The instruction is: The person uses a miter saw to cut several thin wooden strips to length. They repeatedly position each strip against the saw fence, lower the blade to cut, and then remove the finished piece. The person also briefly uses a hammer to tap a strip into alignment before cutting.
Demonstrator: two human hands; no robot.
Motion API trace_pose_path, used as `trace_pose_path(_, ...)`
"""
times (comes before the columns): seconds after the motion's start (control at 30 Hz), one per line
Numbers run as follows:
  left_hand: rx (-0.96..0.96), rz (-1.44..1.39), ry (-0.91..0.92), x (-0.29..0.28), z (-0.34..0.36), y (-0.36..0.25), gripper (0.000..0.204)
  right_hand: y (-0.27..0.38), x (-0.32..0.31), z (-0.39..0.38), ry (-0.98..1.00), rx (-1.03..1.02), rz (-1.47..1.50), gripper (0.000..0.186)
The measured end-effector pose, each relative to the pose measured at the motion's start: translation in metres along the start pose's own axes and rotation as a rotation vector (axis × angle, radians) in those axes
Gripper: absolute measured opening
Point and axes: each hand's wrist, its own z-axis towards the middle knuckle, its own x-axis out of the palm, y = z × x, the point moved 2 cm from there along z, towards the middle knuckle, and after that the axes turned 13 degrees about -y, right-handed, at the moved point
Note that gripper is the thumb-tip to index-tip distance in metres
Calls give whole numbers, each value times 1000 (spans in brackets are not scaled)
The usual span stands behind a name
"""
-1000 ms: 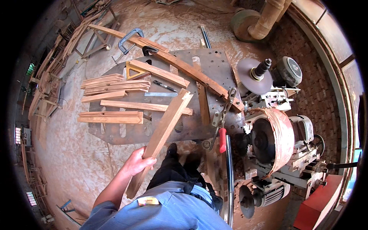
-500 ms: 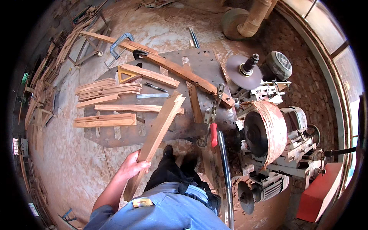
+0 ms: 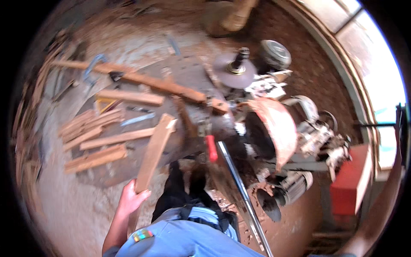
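Observation:
My left hand point(image 3: 132, 198) grips the lower part of a long pale wooden board point(image 3: 152, 156), angled up and right over a steel table point(image 3: 102, 177). On it lie bundled wooden strips point(image 3: 92, 124), a yellow square point(image 3: 102, 103), a steel rule point(image 3: 137, 119) and a long beam point(image 3: 180, 91) with a blue C-clamp point(image 3: 90, 68). A red-handled clamp point(image 3: 210, 147) is at the table's right. My right forearm point(image 3: 370, 222) reaches up along the right rim; its hand is too dark and cut off to make out. The view is blurred.
Machines stand on the right: a grey disc point(image 3: 231, 73), a covered wheel point(image 3: 282, 132), a toothed blade point(image 3: 267, 203), motors point(image 3: 274, 53) and a red box point(image 3: 346, 192). A chrome bar point(image 3: 239, 188) runs toward me. Stacked timber point(image 3: 30, 115) lies left, a window point(image 3: 385, 77) is right.
The view has swung, so table and machines appear further left and tilted. The board stays in my left hand. More of my right forearm shows at the right rim.

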Motion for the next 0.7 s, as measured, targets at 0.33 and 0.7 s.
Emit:
trace_pose_path(0.33,13,23,56,-30,41,10,33,198,28,11,394,745,470,40)
trace_pose_path(0.7,-75,28,-20,-56,61,3,30,343,154,-7,612,949,686,37)
